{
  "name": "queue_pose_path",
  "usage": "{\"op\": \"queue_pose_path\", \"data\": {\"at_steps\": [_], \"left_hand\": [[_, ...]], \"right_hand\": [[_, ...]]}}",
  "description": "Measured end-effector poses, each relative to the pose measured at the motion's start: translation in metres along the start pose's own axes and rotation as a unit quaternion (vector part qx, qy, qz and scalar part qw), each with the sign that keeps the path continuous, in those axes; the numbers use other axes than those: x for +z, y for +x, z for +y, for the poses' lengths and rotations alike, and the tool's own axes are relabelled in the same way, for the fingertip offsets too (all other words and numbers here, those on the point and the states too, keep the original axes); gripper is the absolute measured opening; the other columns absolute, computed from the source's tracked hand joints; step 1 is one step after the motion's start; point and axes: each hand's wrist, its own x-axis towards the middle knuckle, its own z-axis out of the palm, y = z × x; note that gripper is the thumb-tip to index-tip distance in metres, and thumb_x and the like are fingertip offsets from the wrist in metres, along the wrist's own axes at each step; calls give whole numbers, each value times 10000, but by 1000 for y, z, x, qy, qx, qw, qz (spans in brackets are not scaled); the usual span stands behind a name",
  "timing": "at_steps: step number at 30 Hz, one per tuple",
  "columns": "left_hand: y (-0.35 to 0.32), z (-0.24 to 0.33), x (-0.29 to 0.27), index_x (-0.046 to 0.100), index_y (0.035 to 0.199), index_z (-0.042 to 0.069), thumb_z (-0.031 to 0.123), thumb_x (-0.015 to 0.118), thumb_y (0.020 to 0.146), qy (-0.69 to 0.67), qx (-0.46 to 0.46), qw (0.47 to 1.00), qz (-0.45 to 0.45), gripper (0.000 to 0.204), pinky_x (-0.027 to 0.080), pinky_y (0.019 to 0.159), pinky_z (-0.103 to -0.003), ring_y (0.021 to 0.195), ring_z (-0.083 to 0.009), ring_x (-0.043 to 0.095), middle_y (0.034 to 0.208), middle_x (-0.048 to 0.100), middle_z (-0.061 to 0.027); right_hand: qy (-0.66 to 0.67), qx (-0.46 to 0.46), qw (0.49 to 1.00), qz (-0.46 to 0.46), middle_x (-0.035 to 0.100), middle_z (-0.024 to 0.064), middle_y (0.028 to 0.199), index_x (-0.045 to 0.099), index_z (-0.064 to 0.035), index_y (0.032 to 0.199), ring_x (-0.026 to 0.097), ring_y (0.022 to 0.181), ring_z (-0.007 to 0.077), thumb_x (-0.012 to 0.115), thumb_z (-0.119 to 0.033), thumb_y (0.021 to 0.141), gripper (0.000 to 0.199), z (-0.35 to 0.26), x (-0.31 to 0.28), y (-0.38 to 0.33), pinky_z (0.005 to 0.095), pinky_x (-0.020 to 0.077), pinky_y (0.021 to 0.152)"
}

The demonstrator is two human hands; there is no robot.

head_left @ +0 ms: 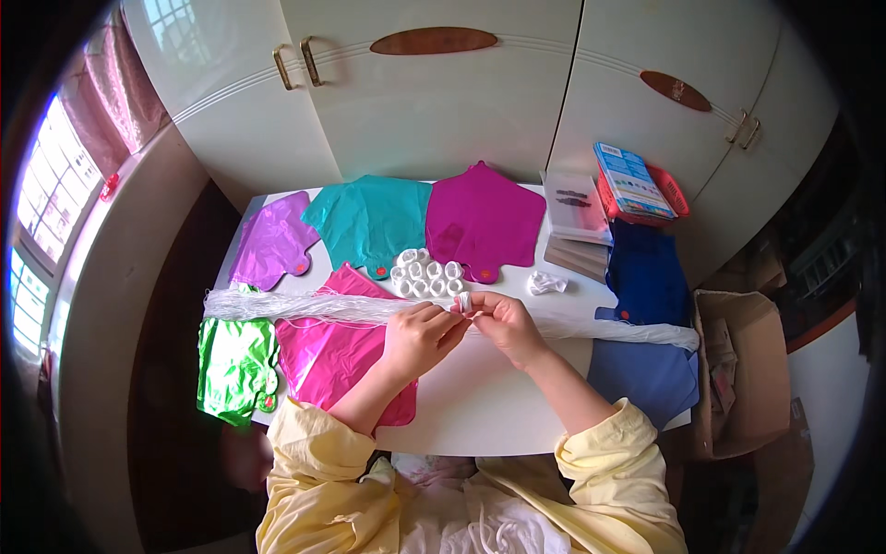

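Both hands meet above the middle of the white table. My right hand [506, 325] pinches a small white ribbon roll [464, 301] between thumb and fingers. Close against it, my left hand [421, 340] has its thumb and fingers pressed together; what lies between them is too small to make out. Just beyond my hands several similar white rolls [426, 275] sit in a cluster. A long bundle of white strands [305, 307] runs across the table under my hands. Beneath my left forearm is a flat pink foil balloon [332, 355].
Other flat foil balloons lie around: purple [273, 242], teal [371, 222], magenta [486, 226], green [235, 367], dark blue [648, 272] and light blue [646, 377]. A crumpled white piece [547, 283] lies right of the rolls. A red basket [666, 189] and a cardboard box [748, 369] stand right.
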Motion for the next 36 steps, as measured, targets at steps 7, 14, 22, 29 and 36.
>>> {"op": "queue_pose_path", "data": {"at_steps": [7,14,22,29,36], "left_hand": [[1,-2,-4,592,646,87,142,716,691,-56,-74,996,2,142,410,429,-284,489,-166,525,581,508,-12],[3,-9,-6,598,697,8,104,715,718,-185,-201,961,-29,152,417,464,-241,511,-127,546,621,541,-50],[7,-6,-7,630,919,21,36,645,772,-215,-147,966,1,149,444,548,-251,664,-158,583,756,596,-81],[0,-20,-9,556,1038,-26,80,598,839,-494,-233,819,-175,230,475,689,-280,802,-149,596,879,608,-82],[-3,-28,-10,511,921,8,73,632,817,-626,-328,669,-229,173,455,743,-254,832,-107,566,865,579,-32]], "right_hand": [[-175,-21,984,-7,634,33,891,614,13,984,580,827,82,600,1,799,186,3,5,0,231,468,743],[-28,37,999,-21,638,50,875,616,24,981,585,813,91,603,-67,835,173,-1,6,-3,233,476,753],[51,115,992,-21,624,21,843,625,-52,907,523,754,66,591,-197,846,161,-9,-2,-5,207,395,671],[44,112,990,-80,608,-6,816,610,-73,910,507,742,51,595,-208,835,155,-10,-4,-7,192,376,644],[58,149,981,-114,606,-2,803,609,-86,899,544,733,59,606,-176,826,116,-19,-2,-9,198,430,680]]}}
